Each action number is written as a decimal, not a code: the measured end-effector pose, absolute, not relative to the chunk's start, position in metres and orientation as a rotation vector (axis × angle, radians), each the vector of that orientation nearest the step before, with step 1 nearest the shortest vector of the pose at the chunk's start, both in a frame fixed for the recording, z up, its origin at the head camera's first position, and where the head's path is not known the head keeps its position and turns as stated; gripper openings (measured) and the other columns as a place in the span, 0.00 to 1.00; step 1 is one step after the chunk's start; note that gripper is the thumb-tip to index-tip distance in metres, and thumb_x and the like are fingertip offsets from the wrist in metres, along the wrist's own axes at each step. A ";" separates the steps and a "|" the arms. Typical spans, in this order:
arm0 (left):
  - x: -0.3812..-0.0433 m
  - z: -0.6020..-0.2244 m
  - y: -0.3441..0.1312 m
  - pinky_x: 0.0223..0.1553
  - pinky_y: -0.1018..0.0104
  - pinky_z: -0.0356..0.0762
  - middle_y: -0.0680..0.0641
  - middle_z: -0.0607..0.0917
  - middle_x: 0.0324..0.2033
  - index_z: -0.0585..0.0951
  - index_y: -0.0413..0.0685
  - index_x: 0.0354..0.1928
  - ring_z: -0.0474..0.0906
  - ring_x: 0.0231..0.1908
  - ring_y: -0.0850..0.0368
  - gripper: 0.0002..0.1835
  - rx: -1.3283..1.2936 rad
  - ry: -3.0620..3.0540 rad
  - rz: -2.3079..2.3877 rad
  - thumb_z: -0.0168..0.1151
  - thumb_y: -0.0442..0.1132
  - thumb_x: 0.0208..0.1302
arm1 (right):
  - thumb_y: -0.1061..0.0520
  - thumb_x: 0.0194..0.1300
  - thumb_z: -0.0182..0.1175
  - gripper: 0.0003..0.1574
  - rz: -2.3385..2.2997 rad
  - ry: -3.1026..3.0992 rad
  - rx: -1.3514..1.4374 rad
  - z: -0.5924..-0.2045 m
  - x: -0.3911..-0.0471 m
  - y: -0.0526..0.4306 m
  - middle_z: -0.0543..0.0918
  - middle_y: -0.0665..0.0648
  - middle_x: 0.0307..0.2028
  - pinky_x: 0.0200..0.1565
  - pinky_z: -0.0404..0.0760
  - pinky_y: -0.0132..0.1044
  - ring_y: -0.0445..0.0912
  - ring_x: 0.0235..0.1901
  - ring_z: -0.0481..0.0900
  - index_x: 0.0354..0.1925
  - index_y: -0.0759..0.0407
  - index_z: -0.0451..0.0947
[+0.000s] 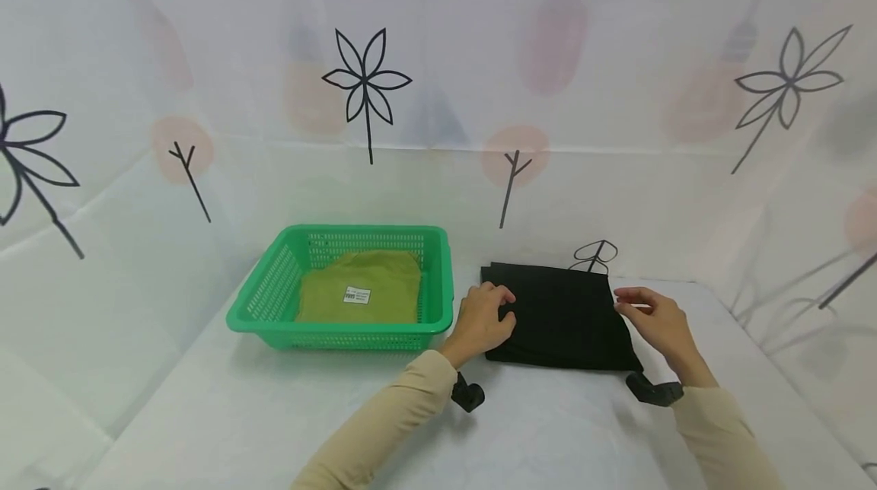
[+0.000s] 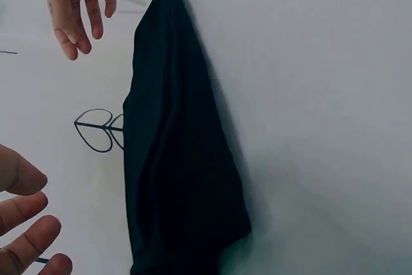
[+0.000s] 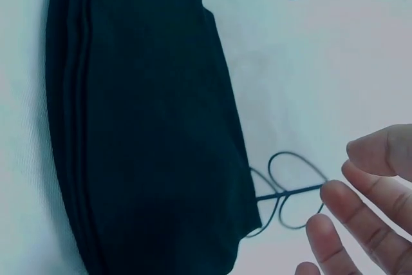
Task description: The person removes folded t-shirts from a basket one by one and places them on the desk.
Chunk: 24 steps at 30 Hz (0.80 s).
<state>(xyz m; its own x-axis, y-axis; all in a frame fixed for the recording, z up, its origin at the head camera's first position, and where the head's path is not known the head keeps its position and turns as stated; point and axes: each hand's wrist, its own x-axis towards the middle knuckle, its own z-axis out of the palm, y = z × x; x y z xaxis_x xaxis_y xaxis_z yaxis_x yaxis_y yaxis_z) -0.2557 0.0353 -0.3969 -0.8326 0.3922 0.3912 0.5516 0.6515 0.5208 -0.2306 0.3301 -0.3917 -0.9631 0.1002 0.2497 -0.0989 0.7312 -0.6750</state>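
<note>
Black cloth (image 1: pixel 558 319) lies on the surface (image 1: pixel 555 437), already folded into a layered rectangle; little folding seems left, I judge. My left hand (image 1: pixel 482 320) hovers over its left edge, my right hand (image 1: pixel 659 322) beside its right: well apart, fingers loosely bent, gripping nothing. Left of it stands the basket (image 1: pixel 342 328), holding a yellow-green cloth (image 1: pixel 384 275).

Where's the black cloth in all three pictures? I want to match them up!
Head: black cloth right of centre, beyond the green basket's right side.
Left wrist: near the middle, stretching downward.
Right wrist: left of centre.
Shared landmark: the looped leaf drawing beside it.
</note>
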 end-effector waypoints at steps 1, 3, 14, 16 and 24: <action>-0.255 -0.395 0.035 0.40 0.65 0.68 0.51 0.79 0.38 0.83 0.48 0.45 0.70 0.38 0.56 0.10 -0.779 -2.619 -0.917 0.61 0.37 0.62 | 0.51 0.71 0.55 0.24 1.047 -2.663 -0.004 -0.390 -0.230 0.329 0.79 0.70 0.51 0.43 0.74 0.54 0.66 0.51 0.76 0.56 0.68 0.75; -0.254 -0.392 0.033 0.39 0.65 0.69 0.52 0.79 0.36 0.83 0.48 0.44 0.70 0.37 0.57 0.09 -0.799 -2.597 -0.864 0.61 0.38 0.62 | 0.50 0.71 0.55 0.24 1.015 -2.655 0.001 -0.387 -0.228 0.325 0.80 0.69 0.51 0.40 0.75 0.50 0.65 0.49 0.77 0.56 0.67 0.76; -0.254 -0.379 0.016 0.33 0.67 0.67 0.52 0.79 0.32 0.82 0.47 0.39 0.72 0.32 0.56 0.05 -0.882 -2.423 -0.714 0.63 0.39 0.62 | 0.54 0.68 0.59 0.19 0.927 -2.520 0.126 -0.370 -0.225 0.304 0.83 0.67 0.45 0.37 0.75 0.48 0.63 0.44 0.80 0.51 0.65 0.78; -0.254 -0.377 0.013 0.33 0.67 0.67 0.51 0.79 0.32 0.82 0.46 0.39 0.72 0.32 0.55 0.06 -0.910 -2.401 -0.713 0.63 0.38 0.61 | 0.54 0.68 0.59 0.18 0.920 -2.507 0.145 -0.368 -0.226 0.300 0.83 0.66 0.44 0.36 0.75 0.47 0.63 0.43 0.80 0.51 0.65 0.79; -0.253 -0.370 -0.003 0.34 0.67 0.68 0.48 0.79 0.32 0.80 0.44 0.39 0.71 0.33 0.54 0.06 -0.961 -2.380 -0.727 0.62 0.38 0.62 | 0.57 0.66 0.62 0.16 0.869 -2.450 0.216 -0.359 -0.224 0.285 0.85 0.62 0.40 0.34 0.76 0.39 0.58 0.39 0.82 0.50 0.62 0.80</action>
<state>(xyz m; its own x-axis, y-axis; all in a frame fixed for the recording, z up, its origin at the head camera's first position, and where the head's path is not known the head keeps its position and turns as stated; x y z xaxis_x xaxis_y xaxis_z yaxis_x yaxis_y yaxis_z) -0.2529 -0.0025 -0.3696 -0.6448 0.4826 0.5927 0.7315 0.6145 0.2954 -0.2237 0.2848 -0.3591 -0.8487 0.0242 0.5284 -0.3142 0.7805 -0.5404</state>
